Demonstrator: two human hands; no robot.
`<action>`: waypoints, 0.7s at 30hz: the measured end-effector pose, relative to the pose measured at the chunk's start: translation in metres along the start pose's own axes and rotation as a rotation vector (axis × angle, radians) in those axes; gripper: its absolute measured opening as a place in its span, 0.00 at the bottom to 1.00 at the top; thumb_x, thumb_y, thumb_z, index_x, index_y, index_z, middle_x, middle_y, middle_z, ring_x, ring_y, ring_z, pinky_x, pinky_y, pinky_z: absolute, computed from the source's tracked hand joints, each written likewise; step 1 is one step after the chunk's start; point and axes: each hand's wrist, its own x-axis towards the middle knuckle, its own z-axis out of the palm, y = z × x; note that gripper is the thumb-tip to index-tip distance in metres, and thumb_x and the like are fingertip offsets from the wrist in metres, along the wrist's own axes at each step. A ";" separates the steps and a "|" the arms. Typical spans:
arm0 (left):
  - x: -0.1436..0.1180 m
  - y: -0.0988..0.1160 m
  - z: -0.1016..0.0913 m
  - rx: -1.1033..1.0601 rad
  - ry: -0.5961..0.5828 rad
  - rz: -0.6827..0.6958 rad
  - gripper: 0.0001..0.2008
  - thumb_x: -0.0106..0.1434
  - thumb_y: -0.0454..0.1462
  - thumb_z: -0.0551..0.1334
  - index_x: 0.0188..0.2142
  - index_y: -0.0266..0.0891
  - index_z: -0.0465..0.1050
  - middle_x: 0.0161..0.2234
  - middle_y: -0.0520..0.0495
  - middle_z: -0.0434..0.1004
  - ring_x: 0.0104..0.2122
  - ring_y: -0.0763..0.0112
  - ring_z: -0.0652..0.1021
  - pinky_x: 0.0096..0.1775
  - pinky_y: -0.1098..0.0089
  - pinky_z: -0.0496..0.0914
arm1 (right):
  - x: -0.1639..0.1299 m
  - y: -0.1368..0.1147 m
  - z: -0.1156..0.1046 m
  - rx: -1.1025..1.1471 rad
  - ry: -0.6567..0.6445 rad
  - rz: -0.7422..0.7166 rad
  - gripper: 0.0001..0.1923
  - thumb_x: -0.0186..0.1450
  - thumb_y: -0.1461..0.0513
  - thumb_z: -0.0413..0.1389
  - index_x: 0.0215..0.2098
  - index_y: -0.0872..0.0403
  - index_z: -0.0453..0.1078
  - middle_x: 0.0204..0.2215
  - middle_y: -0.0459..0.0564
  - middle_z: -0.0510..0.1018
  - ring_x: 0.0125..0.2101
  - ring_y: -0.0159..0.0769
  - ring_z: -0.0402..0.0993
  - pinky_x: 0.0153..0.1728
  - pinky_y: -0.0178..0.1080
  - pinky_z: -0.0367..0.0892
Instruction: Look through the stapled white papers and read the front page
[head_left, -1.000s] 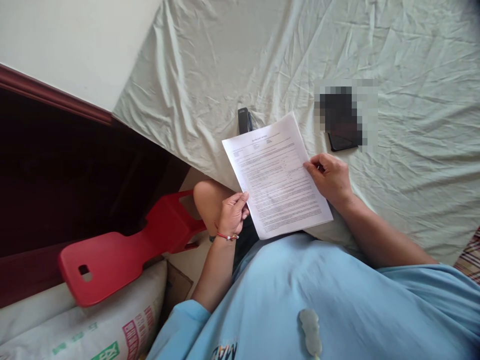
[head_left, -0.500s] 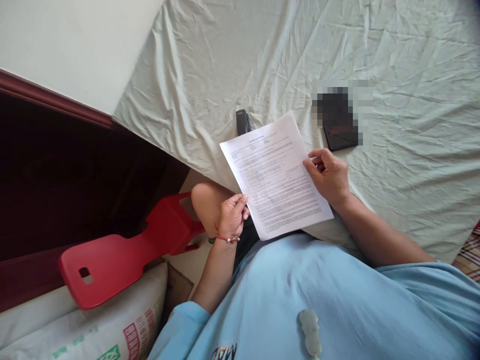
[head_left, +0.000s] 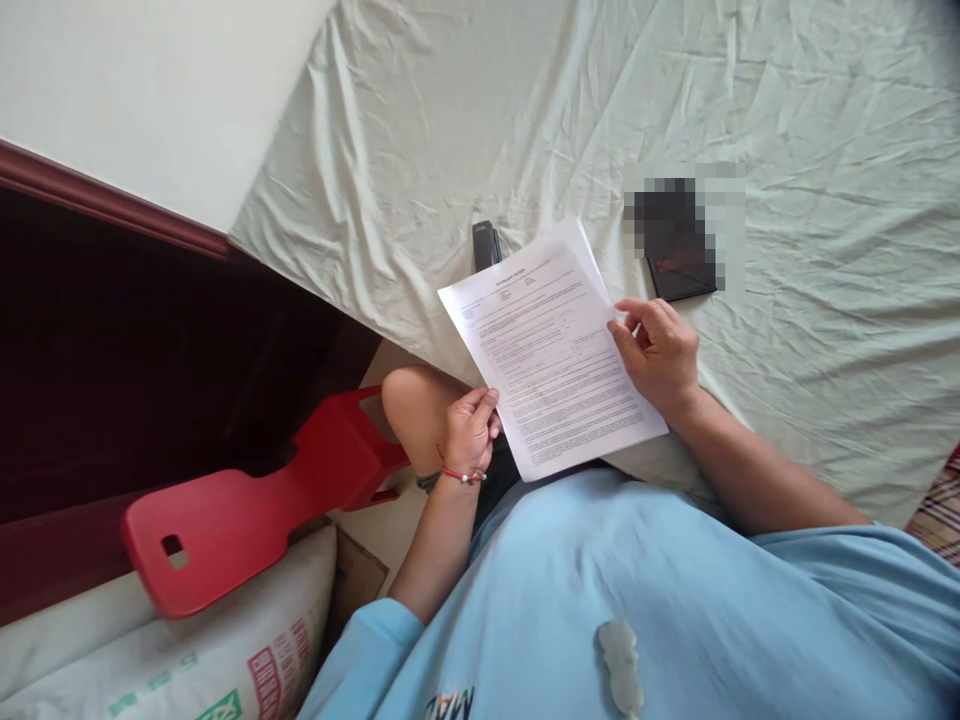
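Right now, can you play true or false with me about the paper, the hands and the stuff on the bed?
1. Both hands hold the printed paper. True: the left hand pinches its lower left edge and the right hand holds its right edge.
2. The dark phone lies on the red chair. False: it lies on the pale green bedsheet, beyond the right hand.
3. The red chair is on the person's left side. True.
4. The paper is blank. False: it is covered in printed lines.
5. A small black object peeks out behind the paper's top edge. True.
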 end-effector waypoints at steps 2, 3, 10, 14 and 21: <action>0.001 -0.001 -0.001 0.007 -0.010 0.011 0.21 0.42 0.47 0.80 0.25 0.36 0.76 0.18 0.57 0.68 0.12 0.86 0.60 0.14 0.78 0.48 | 0.000 -0.002 -0.001 0.006 0.015 -0.004 0.06 0.71 0.57 0.57 0.43 0.48 0.74 0.31 0.46 0.76 0.25 0.34 0.66 0.32 0.41 0.68; 0.001 -0.002 -0.001 0.009 -0.011 0.015 0.21 0.42 0.47 0.79 0.25 0.36 0.76 0.18 0.57 0.68 0.12 0.86 0.59 0.14 0.78 0.47 | 0.000 -0.003 -0.001 0.017 0.021 -0.011 0.05 0.71 0.57 0.57 0.41 0.48 0.74 0.30 0.46 0.75 0.24 0.34 0.66 0.32 0.41 0.68; 0.001 -0.003 -0.003 0.006 -0.038 0.013 0.21 0.44 0.48 0.79 0.26 0.35 0.77 0.18 0.56 0.71 0.12 0.86 0.58 0.15 0.77 0.47 | 0.001 -0.011 -0.008 0.313 -0.076 -0.067 0.07 0.69 0.53 0.60 0.36 0.46 0.72 0.41 0.52 0.80 0.41 0.44 0.77 0.42 0.48 0.74; 0.000 -0.004 -0.003 0.016 -0.038 0.021 0.21 0.46 0.49 0.78 0.28 0.35 0.78 0.18 0.55 0.70 0.12 0.86 0.58 0.16 0.77 0.47 | 0.001 -0.012 -0.012 0.700 -0.291 0.091 0.12 0.68 0.48 0.62 0.39 0.47 0.73 0.49 0.51 0.82 0.49 0.44 0.79 0.47 0.47 0.75; 0.000 -0.003 -0.003 0.013 -0.045 0.010 0.23 0.44 0.50 0.79 0.28 0.33 0.79 0.19 0.56 0.71 0.13 0.87 0.59 0.16 0.78 0.46 | 0.010 0.000 -0.017 1.129 -0.704 0.583 0.31 0.67 0.38 0.58 0.54 0.51 0.76 0.37 0.53 0.86 0.36 0.44 0.84 0.34 0.43 0.78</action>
